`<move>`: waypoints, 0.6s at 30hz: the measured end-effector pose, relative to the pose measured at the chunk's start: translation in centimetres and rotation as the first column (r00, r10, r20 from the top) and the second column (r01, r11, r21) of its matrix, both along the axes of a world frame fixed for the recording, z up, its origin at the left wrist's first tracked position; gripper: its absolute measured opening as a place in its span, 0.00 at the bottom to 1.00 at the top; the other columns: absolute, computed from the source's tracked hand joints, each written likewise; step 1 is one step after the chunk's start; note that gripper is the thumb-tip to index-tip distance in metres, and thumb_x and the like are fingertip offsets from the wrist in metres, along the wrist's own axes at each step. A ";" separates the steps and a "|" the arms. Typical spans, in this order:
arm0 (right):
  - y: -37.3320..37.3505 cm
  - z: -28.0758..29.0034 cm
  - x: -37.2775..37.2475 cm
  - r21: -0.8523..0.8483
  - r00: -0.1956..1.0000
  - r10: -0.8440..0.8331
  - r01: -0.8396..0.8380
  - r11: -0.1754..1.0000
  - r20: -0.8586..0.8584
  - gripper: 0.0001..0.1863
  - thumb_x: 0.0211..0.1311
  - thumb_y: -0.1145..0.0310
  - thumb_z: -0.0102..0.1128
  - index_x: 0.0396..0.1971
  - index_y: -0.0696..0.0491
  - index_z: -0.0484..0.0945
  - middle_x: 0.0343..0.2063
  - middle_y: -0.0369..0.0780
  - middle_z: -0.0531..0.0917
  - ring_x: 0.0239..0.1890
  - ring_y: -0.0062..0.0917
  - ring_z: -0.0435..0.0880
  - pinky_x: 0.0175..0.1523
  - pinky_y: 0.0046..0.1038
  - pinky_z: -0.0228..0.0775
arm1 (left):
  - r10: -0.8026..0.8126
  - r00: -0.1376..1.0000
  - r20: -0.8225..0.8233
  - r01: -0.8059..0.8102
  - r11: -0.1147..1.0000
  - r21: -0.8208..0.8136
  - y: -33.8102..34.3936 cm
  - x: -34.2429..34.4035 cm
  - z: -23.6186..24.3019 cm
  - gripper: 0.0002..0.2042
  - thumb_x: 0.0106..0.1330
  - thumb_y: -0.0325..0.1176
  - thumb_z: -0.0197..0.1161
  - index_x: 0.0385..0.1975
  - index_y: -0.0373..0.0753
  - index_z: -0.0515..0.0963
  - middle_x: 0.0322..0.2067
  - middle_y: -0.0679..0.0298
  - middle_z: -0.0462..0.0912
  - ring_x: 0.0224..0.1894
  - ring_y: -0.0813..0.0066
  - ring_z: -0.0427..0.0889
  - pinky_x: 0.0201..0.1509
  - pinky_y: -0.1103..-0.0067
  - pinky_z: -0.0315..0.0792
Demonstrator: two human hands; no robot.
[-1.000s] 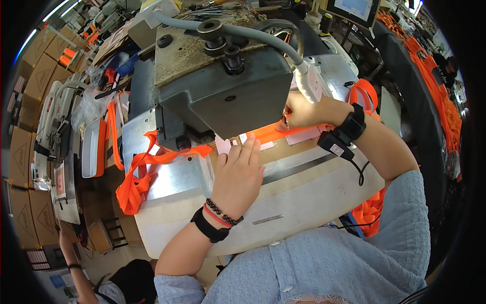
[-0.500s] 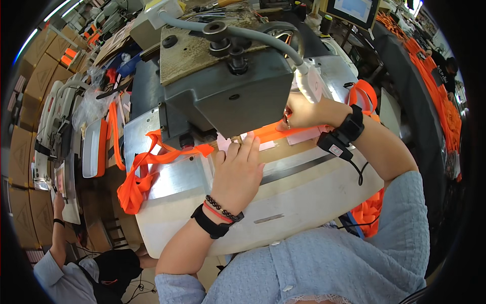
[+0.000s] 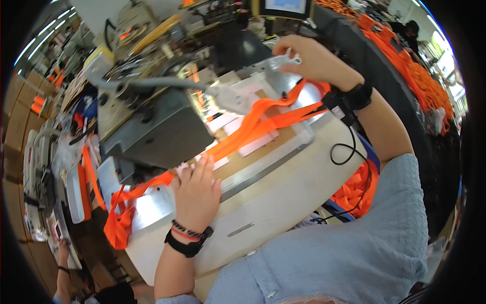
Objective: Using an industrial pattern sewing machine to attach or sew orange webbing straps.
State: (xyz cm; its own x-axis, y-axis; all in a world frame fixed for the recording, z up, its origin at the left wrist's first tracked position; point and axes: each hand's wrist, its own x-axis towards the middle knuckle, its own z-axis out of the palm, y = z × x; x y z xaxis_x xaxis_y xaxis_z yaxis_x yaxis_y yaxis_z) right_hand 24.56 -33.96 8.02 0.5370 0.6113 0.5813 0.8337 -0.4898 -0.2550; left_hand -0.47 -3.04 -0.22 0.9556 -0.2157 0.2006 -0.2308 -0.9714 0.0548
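My left hand (image 3: 196,190) lies flat with fingers stretched out, its fingertips on an orange webbing strap (image 3: 228,145) beside the grey sewing machine head (image 3: 157,134). From there the strap runs right in two bands across the work plate, passing below my right wrist. My right hand (image 3: 316,61) is raised over the far right of the machine bed, fingers curled around a small pale item, too blurred to name. More of the strap (image 3: 119,223) hangs in a loose bunch over the bed's left edge. Pale pink pieces (image 3: 255,144) lie beneath the strap on a tan board.
A pale lamp on a grey flexible arm (image 3: 147,82) crosses above the work plate. Orange straps (image 3: 357,187) fill a blue container below right. A white-and-orange tray (image 3: 77,195) stands left. A screen (image 3: 284,7) is at the back; another person's hand (image 3: 62,251) shows lower left.
My right hand has moved away from the machine head, up and to the right. The strap now stretches out across the plate. The view has shifted, and my left hand stays on the strap.
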 end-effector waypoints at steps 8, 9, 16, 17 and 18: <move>-14.8 -2.1 -5.9 -0.587 0.385 -0.685 0.353 0.728 -0.618 0.20 0.67 0.55 0.65 0.34 0.61 0.83 0.25 0.39 0.86 0.27 0.17 0.83 0.33 0.23 0.74 | 0.009 0.997 -0.078 -0.012 0.999 -0.035 0.0 -0.1 0.5 0.27 0.64 0.37 0.62 0.64 0.37 0.72 0.64 0.60 0.75 0.52 0.59 0.74 0.58 0.64 0.62; -15.2 -4.3 -6.8 -0.452 0.420 -0.645 0.474 0.756 -0.638 0.19 0.67 0.56 0.65 0.38 0.61 0.82 0.28 0.39 0.86 0.30 0.17 0.83 0.36 0.22 0.74 | 0.000 0.998 -0.067 -0.001 1.000 -0.025 0.1 0.0 0.4 0.28 0.63 0.37 0.63 0.64 0.37 0.72 0.64 0.60 0.75 0.52 0.61 0.74 0.57 0.65 0.62; -13.6 -8.1 -8.0 -0.049 0.500 -0.363 0.535 0.843 -0.786 0.16 0.61 0.67 0.71 0.43 0.62 0.83 0.31 0.37 0.86 0.34 0.17 0.83 0.40 0.20 0.74 | -0.015 0.999 -0.047 0.014 1.000 -0.023 0.3 0.1 0.1 0.28 0.63 0.37 0.63 0.65 0.37 0.72 0.64 0.61 0.75 0.51 0.61 0.74 0.55 0.65 0.63; -13.3 -8.1 -7.9 -0.037 0.546 -0.376 0.532 0.846 -0.748 0.11 0.59 0.71 0.71 0.37 0.61 0.82 0.29 0.36 0.85 0.31 0.15 0.81 0.36 0.19 0.72 | -0.012 0.999 -0.046 0.011 1.000 -0.025 0.2 0.1 0.2 0.28 0.64 0.37 0.63 0.65 0.37 0.72 0.63 0.61 0.75 0.51 0.60 0.74 0.54 0.65 0.63; -13.3 -7.9 -7.7 -0.057 0.540 -0.379 0.519 0.853 -0.752 0.09 0.59 0.71 0.71 0.34 0.61 0.81 0.28 0.36 0.84 0.30 0.15 0.81 0.35 0.19 0.71 | -0.011 0.999 -0.044 0.010 1.000 -0.025 0.2 0.0 0.2 0.28 0.63 0.37 0.63 0.65 0.38 0.72 0.63 0.61 0.75 0.51 0.60 0.74 0.54 0.65 0.63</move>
